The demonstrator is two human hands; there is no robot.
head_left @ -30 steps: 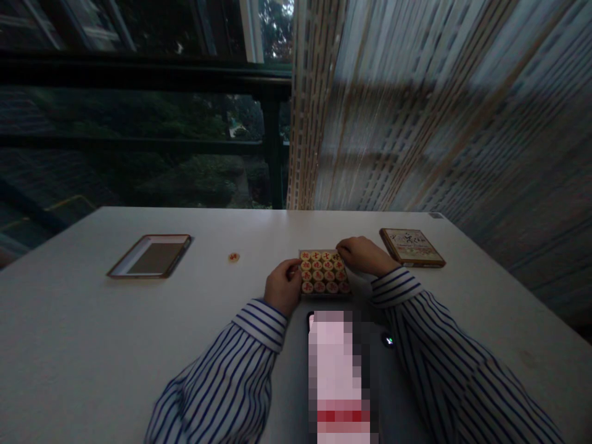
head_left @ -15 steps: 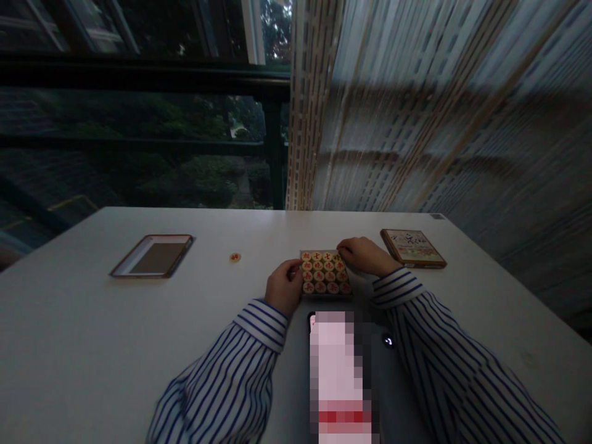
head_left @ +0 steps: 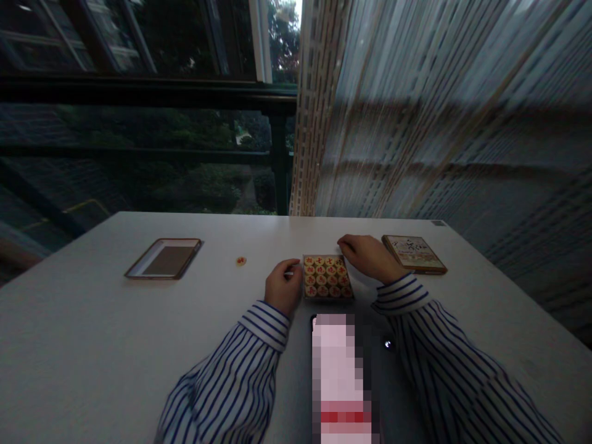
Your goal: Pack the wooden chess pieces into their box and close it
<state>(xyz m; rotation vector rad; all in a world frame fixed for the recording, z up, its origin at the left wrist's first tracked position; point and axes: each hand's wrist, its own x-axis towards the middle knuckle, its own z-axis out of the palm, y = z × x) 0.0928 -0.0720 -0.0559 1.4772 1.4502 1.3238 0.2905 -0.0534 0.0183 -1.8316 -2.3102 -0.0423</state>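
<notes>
A small tray (head_left: pixel 351 297) packed with several round wooden game pieces (head_left: pixel 326 277), marked in red, lies on the white table (head_left: pixel 92 345) in front of me. My left hand (head_left: pixel 283 288) is curled against the tray's left edge, fingers closed on it. My right hand (head_left: pixel 367 256) rests curled over the tray's far right corner, touching the pieces there. One loose round piece (head_left: pixel 241 261) lies alone to the left of the tray.
An open box half with a brown inside (head_left: pixel 164 259) sits at the far left. A printed box lid (head_left: pixel 414 253) lies at the right beside my right hand. A phone (head_left: pixel 342 376) lies near me. A striped curtain and dark window stand behind the table.
Both hands stay on the tray; my left hand has slid slightly off the pieces to the tray's left edge. The camera has shifted a little.
</notes>
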